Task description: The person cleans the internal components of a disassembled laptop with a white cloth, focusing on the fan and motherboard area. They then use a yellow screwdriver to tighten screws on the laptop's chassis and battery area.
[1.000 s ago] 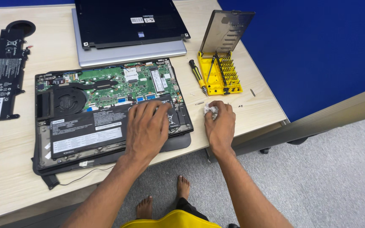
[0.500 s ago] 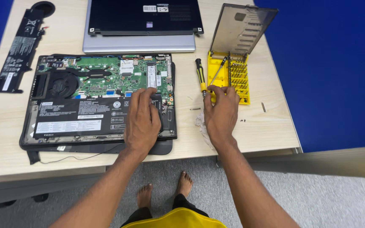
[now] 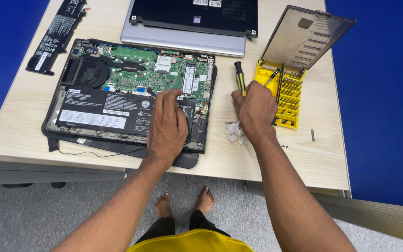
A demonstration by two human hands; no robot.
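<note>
The pale, matt wood-grain laminate table carries an opened black plastic laptop base, its green circuit board glossy in patches, with dull copper-dark heat pipes and a matt black battery bearing smooth paper-like labels. Far behind it lies a brushed silver metal laptop lid with a matt dark panel. On the right, a bright yellow plastic bit tray holds shiny steel bits under a smoky translucent plastic cover. A yellow-and-black plastic-handled screwdriver looks smooth; the crumpled white tissue looks soft and rough. Grey floor carpet appears coarse
</note>
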